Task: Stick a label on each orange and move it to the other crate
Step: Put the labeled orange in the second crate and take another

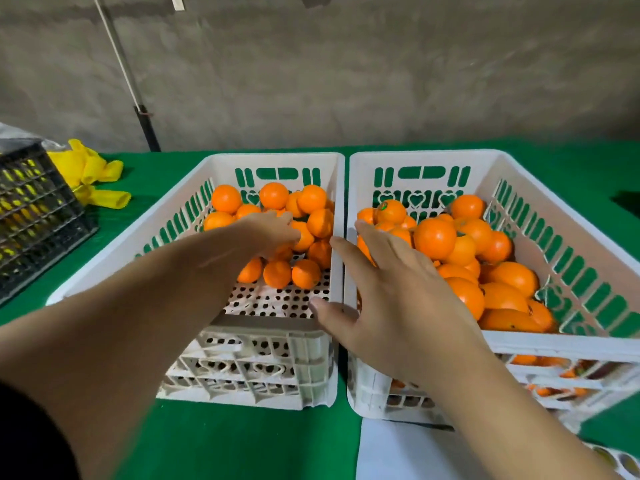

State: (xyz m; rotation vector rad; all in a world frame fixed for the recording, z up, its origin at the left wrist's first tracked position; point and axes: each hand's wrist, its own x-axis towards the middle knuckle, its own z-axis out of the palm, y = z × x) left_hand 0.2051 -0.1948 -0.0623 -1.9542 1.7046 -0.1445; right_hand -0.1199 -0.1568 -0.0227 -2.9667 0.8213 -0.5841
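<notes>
Two white plastic crates stand side by side on a green table. The left crate (166, 216) holds several oranges (277, 273) heaped at its far end. The right crate (571, 346) is piled high with oranges (434, 237); one at the back (391, 211) bears a small green label. My left hand (273, 230) reaches into the left crate and touches the oranges there; its fingers are blurred. My right hand (391, 296) hovers with fingers spread over the divide between the crates, at the right crate's near left corner, holding nothing.
A black crate (31, 216) stands at the left edge, with yellow gloves (91, 174) behind it. A white sheet (408, 452) lies in front of the right crate; label backing (620, 460) shows at the bottom right. A grey wall closes the back.
</notes>
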